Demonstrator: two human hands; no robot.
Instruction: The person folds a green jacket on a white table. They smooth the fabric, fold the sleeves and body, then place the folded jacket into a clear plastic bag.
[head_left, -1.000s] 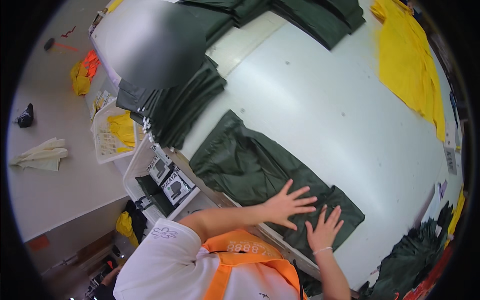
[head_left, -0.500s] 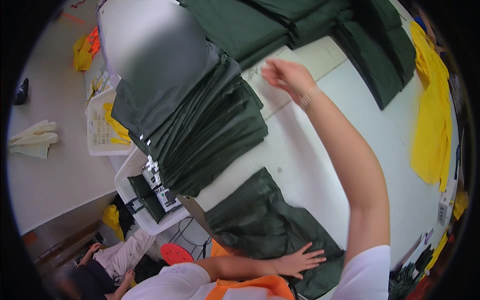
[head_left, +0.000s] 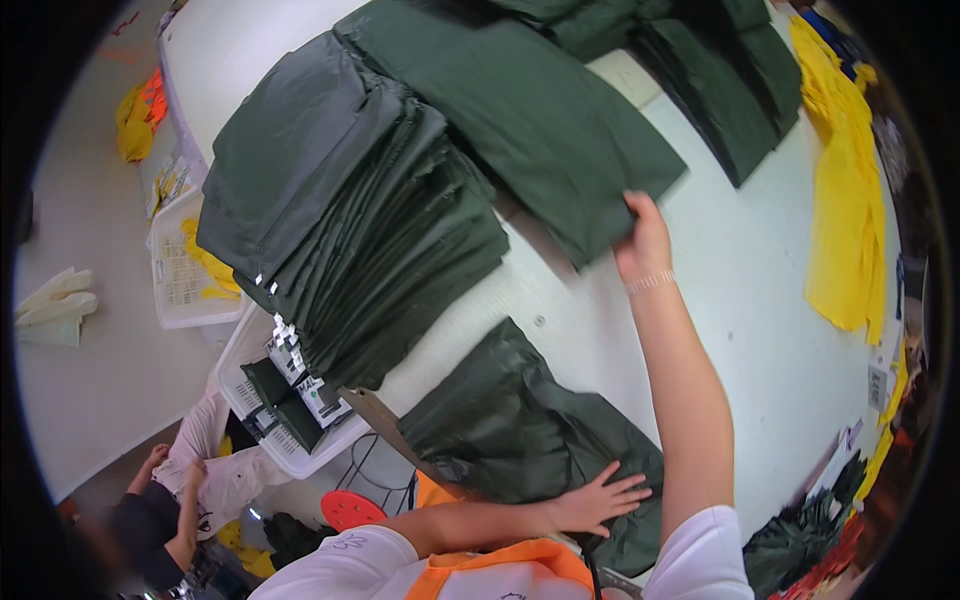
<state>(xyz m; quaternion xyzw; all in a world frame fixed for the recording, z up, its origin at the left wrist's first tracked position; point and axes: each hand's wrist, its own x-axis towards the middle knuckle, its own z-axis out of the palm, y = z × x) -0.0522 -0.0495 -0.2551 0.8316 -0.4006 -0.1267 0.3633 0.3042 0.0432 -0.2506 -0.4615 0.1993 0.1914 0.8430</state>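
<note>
My right hand (head_left: 646,240) is closed on the near corner of a dark green folded fabric piece (head_left: 560,130), which stretches back to the far side of the table. My left hand (head_left: 598,502) lies flat, fingers spread, on a creased dark green piece (head_left: 510,415) close to my body. To the left leans a fanned stack of dark green folded pieces (head_left: 385,225), with small white tags along its left edge. What kind of garment the fabric is, I cannot tell.
More green stacks (head_left: 715,95) lie at the back of the white table (head_left: 760,280). Yellow fabric (head_left: 840,190) runs along the right edge. At left stand white baskets (head_left: 235,375), one holding green packets. A red stool (head_left: 350,509) and a seated person (head_left: 165,510) are lower left.
My right hand has gone from bare table beside the stack to gripping a green piece, pulled nearer and to the right. My left hand stays flat on its piece. The view has shifted slightly.
</note>
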